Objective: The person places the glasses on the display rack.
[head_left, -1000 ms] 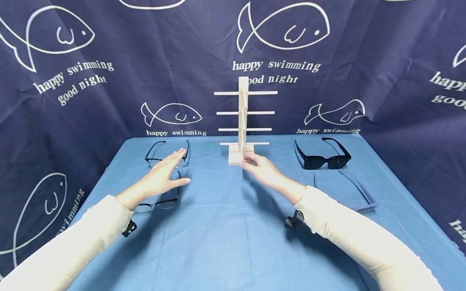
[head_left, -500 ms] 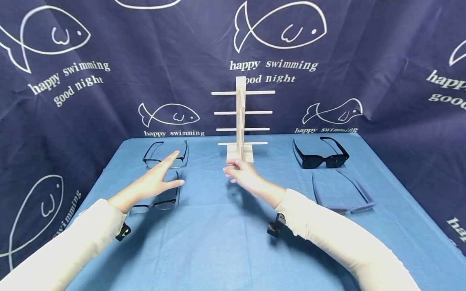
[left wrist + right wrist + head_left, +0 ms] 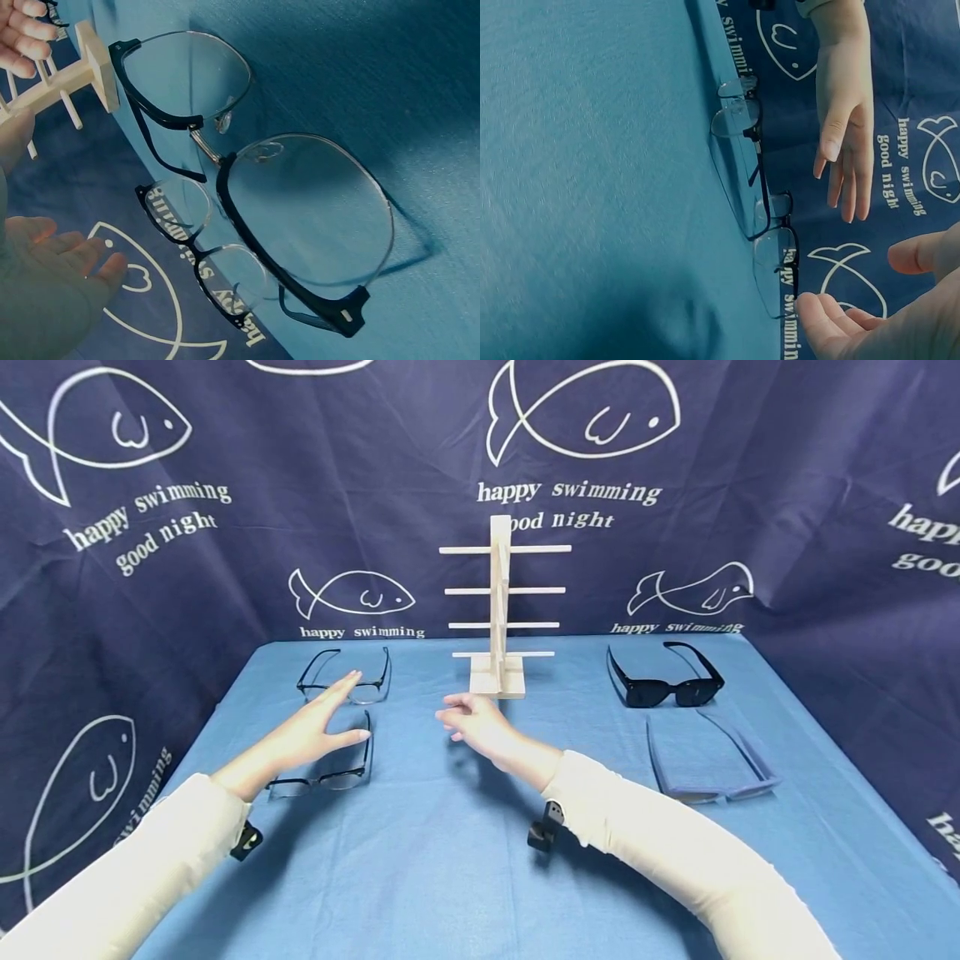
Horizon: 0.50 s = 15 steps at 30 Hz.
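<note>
your left hand [image 3: 311,737] hovered wide above eyeglasses [image 3: 341,775], frame left; your right hand [image 3: 482,727] hung empty, relaxed, near the central rack [image 3: 499,603], which its base [image 3: 513,688] presumably steadied.

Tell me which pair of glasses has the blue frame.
The front pair at right, nearer the camera than the sunglasses; those and both clear pairs show black instead.

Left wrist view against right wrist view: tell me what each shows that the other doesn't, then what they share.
Only the left wrist view shows the wooden rack. Only the right wrist view shows the left sleeve, at the top edge. Both show the front clear glasses, the back clear glasses, the blue cloth, the fish-print curtain, the left hand and the right hand.
</note>
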{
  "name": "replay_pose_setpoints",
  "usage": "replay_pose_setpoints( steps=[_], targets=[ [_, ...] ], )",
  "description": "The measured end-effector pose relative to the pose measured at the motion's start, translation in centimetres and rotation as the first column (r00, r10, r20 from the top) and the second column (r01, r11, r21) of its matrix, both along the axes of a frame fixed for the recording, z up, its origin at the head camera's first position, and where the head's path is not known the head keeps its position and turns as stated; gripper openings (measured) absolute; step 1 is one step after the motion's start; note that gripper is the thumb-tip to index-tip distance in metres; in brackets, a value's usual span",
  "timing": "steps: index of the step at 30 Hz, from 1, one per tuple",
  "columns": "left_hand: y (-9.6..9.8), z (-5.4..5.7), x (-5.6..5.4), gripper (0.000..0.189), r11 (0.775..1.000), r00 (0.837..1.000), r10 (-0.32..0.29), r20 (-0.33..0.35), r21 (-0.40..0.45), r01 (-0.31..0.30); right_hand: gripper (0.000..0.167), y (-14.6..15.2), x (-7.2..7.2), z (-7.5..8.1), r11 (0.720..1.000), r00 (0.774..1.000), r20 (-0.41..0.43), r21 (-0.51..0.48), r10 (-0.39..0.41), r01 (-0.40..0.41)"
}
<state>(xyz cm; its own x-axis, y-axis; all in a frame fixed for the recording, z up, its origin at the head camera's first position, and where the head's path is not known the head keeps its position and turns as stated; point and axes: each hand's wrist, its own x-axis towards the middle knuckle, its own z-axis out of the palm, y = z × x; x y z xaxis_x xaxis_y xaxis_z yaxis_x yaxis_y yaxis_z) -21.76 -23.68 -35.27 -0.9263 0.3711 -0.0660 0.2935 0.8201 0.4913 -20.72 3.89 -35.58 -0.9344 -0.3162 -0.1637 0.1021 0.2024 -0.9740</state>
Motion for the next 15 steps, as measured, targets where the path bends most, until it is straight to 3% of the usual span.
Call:
replay_pose_setpoints(
  steps=[9,15],
  targets=[
    [-0.7,-0.5,0.2,0.088,0.999,0.999,0.027,-0.029,0.030,-0.027,0.045,-1.1,-0.2,-0.8,0.999,0.999,0.031,-0.014,-0.034,0.034],
    [-1.8,-0.8,0.8,0.085,0.995,0.995,0.084,-0.055,0.059,-0.081,0.049,-2.6,-0.1,-1.1,0.999,0.999,0.040,-0.020,-0.032,0.033]
  ],
)
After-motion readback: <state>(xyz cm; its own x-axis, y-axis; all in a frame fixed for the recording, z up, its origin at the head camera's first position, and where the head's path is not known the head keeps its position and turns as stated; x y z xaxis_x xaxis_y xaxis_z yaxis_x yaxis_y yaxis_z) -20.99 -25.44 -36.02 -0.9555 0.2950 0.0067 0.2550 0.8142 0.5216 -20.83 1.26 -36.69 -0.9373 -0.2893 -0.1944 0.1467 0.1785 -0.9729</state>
